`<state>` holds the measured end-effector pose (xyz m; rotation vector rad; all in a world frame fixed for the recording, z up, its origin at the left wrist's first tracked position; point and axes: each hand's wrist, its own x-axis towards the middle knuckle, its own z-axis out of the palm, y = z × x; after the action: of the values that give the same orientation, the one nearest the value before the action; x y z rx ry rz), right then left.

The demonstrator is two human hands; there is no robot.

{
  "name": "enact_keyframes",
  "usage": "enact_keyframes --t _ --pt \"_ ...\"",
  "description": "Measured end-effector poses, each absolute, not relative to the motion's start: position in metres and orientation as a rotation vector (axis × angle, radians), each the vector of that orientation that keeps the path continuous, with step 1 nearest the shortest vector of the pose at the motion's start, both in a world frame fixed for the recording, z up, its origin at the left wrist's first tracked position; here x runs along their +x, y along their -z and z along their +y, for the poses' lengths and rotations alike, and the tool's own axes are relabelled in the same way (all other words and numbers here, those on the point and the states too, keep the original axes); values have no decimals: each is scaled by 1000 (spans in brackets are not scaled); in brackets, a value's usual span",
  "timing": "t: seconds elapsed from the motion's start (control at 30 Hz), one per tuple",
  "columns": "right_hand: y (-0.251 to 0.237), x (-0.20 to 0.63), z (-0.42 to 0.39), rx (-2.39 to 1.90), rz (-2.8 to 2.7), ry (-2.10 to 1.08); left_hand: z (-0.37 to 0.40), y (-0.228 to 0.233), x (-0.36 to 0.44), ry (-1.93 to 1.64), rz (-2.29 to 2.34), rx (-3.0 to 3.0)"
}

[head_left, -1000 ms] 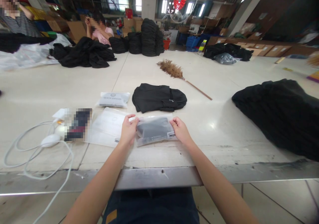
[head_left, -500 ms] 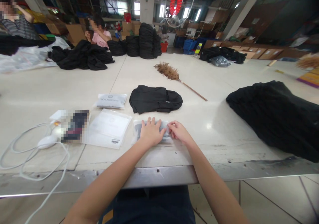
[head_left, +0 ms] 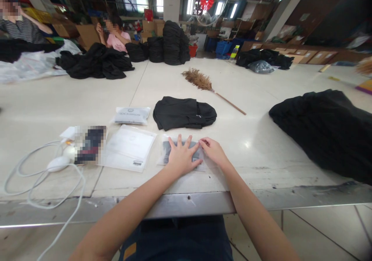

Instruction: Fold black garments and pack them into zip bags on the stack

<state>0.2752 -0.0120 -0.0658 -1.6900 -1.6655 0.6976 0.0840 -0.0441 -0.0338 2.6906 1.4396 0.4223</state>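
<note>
A clear plastic bag [head_left: 161,160] with a dark folded item inside lies flat near the table's front edge. My left hand [head_left: 180,158] rests on it, fingers spread and palm down, hiding much of its middle. At the bag's right edge, the fingertips of my right hand [head_left: 214,151] are pinched together on the plastic. Just beyond lies a folded black garment [head_left: 180,112]. To the left are a flat plastic bag [head_left: 129,146] with a barcode label and, behind it, a filled plastic bag [head_left: 131,115] with printed lettering.
A phone [head_left: 91,145] and a white cable [head_left: 37,181] lie on the left. Farther back is a feather duster [head_left: 199,79]. A large black cloth heap [head_left: 322,131] covers the right side. Black piles [head_left: 173,44] and two people are across the table.
The fingers of my left hand have spread wider on the bag. My right hand stays pinched at its right edge. The whole view has shifted slightly.
</note>
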Motion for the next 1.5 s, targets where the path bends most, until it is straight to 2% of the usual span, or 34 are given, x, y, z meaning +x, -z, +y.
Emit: enact_keyframes --t 0.1,0.3,0.57,0.63,0.73,0.87,1.0,1.2,1.33,1.5 --pt "65 278 -8 -1664 -1739 -700 -53 36 86 -405 1390 2763" --pt "58 284 2 -1648 -1768 -796 -70 43 86 -304 973 2944" --pt "53 281 9 -1694 -1831 -744 -81 17 70 -401 703 2669" --pt "49 280 10 -1693 -1869 -691 -79 9 55 -595 803 2496" --pt "38 272 14 -1647 -1990 -536 -67 6 23 -890 1255 2281" --pt "24 235 24 -1528 -2114 -517 -57 16 -14 -766 1742 2102" --pt "19 186 38 -1357 -2296 -742 -64 25 -16 -612 1710 2050" --pt "21 156 55 -1282 -2344 -939 -66 39 -13 -779 1595 1772" --pt "14 160 54 -1314 -2189 -909 -60 47 -22 -1031 1426 1521" --pt "-15 160 48 -1305 -2074 -813 -55 43 -29 -1027 1367 1484"
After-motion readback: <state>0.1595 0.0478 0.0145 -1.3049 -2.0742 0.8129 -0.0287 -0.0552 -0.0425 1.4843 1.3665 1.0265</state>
